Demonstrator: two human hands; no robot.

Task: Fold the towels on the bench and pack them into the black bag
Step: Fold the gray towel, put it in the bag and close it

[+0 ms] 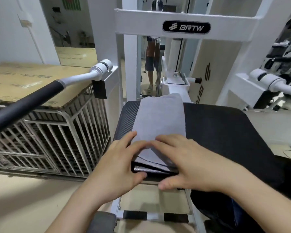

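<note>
The near end of the grey towel [160,118] is covered by both hands, so its corners there cannot be seen. Its far end bends down over the far edge of the black padded surface [225,132] and is lost from view. At the lower right, a dark shape [213,207] is cut off by the right arm and the picture border; I cannot tell if it is a bag or clothing.

The towel lies flat on the left part of the surface. Its long axis runs straight away from the person, from the near edge to the far edge.

The left hand [121,158] rests on the towel's near left side with the fingers almost straight, and the thumb is at the front edge of the pad. The right hand [191,162] lies flat on the near right part, with the fingers stretched to the left and the thumb below the pad's edge. Neither hand is closed around the cloth.

To the left stands a metal cage [49,140] with cardboard [32,81] on top.
</note>
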